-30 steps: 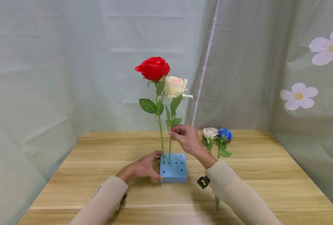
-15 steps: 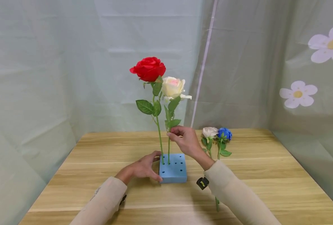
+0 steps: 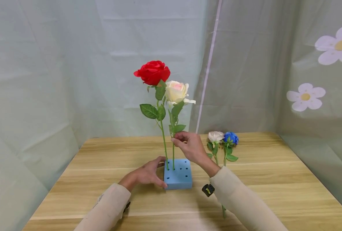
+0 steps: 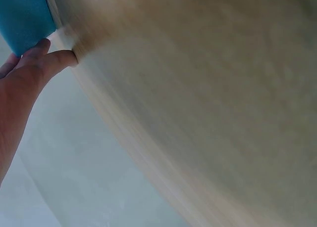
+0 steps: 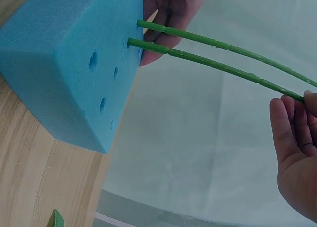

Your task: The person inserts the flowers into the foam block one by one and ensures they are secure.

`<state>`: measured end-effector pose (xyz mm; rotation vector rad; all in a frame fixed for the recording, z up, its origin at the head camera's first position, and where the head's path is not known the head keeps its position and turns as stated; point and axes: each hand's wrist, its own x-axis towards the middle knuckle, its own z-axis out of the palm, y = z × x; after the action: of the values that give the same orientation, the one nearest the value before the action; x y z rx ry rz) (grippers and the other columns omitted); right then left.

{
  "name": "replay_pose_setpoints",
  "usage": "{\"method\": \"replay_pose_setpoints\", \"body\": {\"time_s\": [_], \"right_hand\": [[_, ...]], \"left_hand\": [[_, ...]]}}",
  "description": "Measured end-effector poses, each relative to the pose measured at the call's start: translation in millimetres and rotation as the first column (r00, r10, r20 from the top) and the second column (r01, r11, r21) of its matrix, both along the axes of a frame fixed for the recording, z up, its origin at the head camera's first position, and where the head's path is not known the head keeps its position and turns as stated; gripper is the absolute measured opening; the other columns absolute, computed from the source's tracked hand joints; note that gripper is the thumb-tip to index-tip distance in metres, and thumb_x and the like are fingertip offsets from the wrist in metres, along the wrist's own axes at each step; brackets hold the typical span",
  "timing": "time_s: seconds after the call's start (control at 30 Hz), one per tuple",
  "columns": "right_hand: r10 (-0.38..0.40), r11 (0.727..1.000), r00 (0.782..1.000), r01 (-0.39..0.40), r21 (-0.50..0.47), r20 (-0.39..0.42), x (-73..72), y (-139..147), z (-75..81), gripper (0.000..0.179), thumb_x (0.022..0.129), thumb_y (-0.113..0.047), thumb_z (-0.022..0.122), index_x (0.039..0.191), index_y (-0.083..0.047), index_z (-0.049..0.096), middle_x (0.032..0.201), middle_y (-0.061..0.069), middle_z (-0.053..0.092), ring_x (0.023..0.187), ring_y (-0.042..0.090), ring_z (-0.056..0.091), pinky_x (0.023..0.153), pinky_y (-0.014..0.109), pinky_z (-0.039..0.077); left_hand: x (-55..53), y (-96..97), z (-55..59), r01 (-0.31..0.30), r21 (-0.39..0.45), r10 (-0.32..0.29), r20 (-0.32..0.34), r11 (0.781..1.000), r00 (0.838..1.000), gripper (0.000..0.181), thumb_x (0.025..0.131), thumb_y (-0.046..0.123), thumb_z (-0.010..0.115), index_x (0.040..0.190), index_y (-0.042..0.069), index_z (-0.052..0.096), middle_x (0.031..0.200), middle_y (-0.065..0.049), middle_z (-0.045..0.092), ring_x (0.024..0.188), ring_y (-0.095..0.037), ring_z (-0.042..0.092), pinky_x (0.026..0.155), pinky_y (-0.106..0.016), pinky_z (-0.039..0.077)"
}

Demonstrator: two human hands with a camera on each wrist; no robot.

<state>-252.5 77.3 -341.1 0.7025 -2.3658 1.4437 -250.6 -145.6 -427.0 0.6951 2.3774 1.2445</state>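
My right hand (image 3: 190, 146) pinches the green stem of a cream-white rose (image 3: 176, 92) between thumb and fingers, just under its leaves. That stem's foot is in a hole of the light blue foam block (image 3: 180, 180). A taller red rose (image 3: 152, 73) stands in the hole to its left, leaning slightly left. My left hand (image 3: 150, 173) holds the block's left side, thumb at the front corner and fingers at the back. The right wrist view shows both stems entering the foam block (image 5: 74, 68). Only part of the left hand (image 4: 34, 68) shows in the left wrist view.
A pale rose (image 3: 216, 136) and a blue rose (image 3: 231, 138) lie on the wooden table (image 3: 101, 179) right of the block, their stems running partly under the right forearm. Several unfilled holes show in the block's top. Fabric walls (image 3: 148, 32) enclose the table.
Both upright roses have shifted slightly left at their heads. The hands keep the same hold on the stem and the block.
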Motion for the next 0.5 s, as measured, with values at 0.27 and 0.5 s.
{"method": "replay_pose_setpoints", "body": {"time_s": [0.27, 0.5], "right_hand": [[-0.011, 1.0, 1.0, 0.011, -0.027, 0.02, 1.7, 0.1, -1.1, 0.013, 0.094, -0.014, 0.07, 0.098, -0.003, 0.075, 0.086, 0.005, 0.073, 0.077, 0.015, 0.069, 0.069, 0.033, 0.056], [-0.047, 0.998, 0.997, 0.05, -0.033, 0.067, 4.6, 3.2, -7.9, 0.021, 0.092, -0.016, 0.073, 0.107, -0.001, 0.076, 0.094, 0.006, 0.074, 0.085, 0.019, 0.069, 0.075, 0.037, 0.057]], "left_hand": [[0.6, 0.7, -0.8, -0.004, 0.001, 0.004, -0.003, 1.0, 1.0, 0.1, 0.069, 0.02, 0.092, 0.147, 0.0, 0.033, 0.152, -0.018, 0.037, 0.141, -0.042, 0.036, 0.113, -0.054, 0.032], [0.3, 1.5, -1.4, -0.008, -0.014, 0.008, -0.016, 1.0, 1.0, 0.099, 0.07, 0.021, 0.092, 0.147, 0.001, 0.033, 0.152, -0.017, 0.037, 0.141, -0.041, 0.036, 0.112, -0.055, 0.032]]}}
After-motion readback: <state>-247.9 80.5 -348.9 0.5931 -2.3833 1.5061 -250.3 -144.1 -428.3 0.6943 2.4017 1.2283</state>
